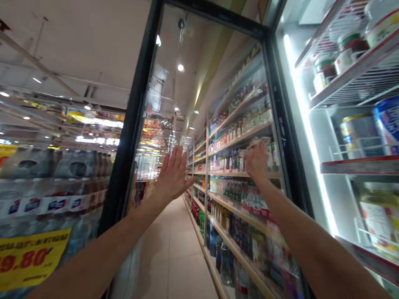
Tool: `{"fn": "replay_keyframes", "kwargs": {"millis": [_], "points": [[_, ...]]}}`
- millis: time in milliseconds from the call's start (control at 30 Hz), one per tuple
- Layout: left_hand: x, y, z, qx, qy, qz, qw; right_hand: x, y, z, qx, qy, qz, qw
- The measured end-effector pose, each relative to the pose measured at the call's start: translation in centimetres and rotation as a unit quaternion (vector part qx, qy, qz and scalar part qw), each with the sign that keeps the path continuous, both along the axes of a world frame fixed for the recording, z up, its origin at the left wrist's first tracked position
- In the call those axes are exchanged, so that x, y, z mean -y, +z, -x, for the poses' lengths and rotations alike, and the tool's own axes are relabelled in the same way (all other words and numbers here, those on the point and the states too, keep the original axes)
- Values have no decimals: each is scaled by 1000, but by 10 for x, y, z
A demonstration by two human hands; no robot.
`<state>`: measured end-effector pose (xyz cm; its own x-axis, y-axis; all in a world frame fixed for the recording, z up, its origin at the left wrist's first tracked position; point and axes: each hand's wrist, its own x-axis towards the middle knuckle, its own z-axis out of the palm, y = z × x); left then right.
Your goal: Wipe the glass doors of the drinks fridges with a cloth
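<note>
A glass cooler door with a dark frame stands swung open in front of me. My left hand lies flat against the pane, palm to the glass, fingers stretched and slightly apart. Farther right, my right hand is at the glass too, nearer the hinge side. A pale, crumpled cloth shows at its fingers, pressed to the pane. Motion blurs this hand, and the cloth's exact edges are hard to make out. Through the glass, long shelves of bottles appear behind both hands.
On the right is the lit cooler interior, with wire shelves, jars, a can and a bottle. Stacked packs of bottled drinks with a yellow price sign stand left. A tiled aisle runs ahead.
</note>
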<state>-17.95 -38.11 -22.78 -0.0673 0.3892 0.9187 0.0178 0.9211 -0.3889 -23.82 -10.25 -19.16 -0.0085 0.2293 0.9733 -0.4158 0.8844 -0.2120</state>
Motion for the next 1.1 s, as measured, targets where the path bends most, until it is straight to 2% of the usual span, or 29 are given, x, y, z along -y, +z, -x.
{"fn": "replay_keyframes", "kwargs": {"millis": [100,133,167,200,233,300,333,400,433,467,533,567,600,633,667,700,733,800,833,867,900,967,1033,1067,1100], "points": [[2,-1,2,-10,-4,1,1000,54,0,-6,-23,11,-166,986],[3,-1,2,-12,-3,3,1000,61,-1,-6,-36,14,-227,973],[3,0,2,-14,-2,4,1000,59,-2,-5,-43,15,-257,965],[3,0,2,-16,1,4,1000,47,-3,-3,-43,16,-251,967],[3,-1,2,-18,5,4,1000,27,-4,0,-38,14,-216,976],[1,-1,1,-20,15,3,1000,-23,-6,9,-20,8,-44,999],[0,-2,0,-20,18,2,1000,-43,-6,13,-21,2,10,1000],[-1,-2,1,-19,20,2,1000,-61,-6,18,-25,-5,68,997],[-1,-3,1,-18,17,1,1000,-55,-6,18,-28,-7,65,997],[-1,-3,2,-18,13,0,1000,-41,-7,16,-28,-7,48,998],[1,-3,4,-21,1,-1,1000,2,-12,11,-31,0,-35,999],[2,-3,5,-21,-4,-1,1000,23,-15,8,-38,6,-107,993],[3,-3,6,-22,-8,-1,1000,38,-19,5,-50,14,-209,976],[3,-3,6,-22,-10,-3,1000,45,-22,3,-57,19,-276,959],[3,-3,6,-22,-12,-5,1000,43,-25,2,-59,20,-312,948],[3,-3,6,-22,-11,-7,1000,32,-26,2,-53,17,-306,951],[3,-3,6,-21,-10,-7,1000,14,-26,4,-40,10,-255,966],[2,-3,4,-20,-7,-3,1000,-25,-21,9,-4,-6,-87,996],[1,-3,3,-19,-5,-1,1000,-39,-18,12,4,-10,-19,1000],[1,-3,3,-18,-5,0,1000,-46,-15,14,6,-11,24,1000],[0,-3,3,-19,-6,1,1000,-44,-13,14,0,-9,36,999],[0,-3,3,-21,-13,0,1000,-19,-15,11,-18,-1,-16,1000],[1,-3,3,-20,-19,-1,1000,15,-24,5,-32,11,-145,989],[2,-3,3,-20,-20,-3,1000,27,-30,3,-39,17,-228,973],[2,-3,4,-20,-20,-5,1000,30,-35,2,-43,20,-281,959]]}}
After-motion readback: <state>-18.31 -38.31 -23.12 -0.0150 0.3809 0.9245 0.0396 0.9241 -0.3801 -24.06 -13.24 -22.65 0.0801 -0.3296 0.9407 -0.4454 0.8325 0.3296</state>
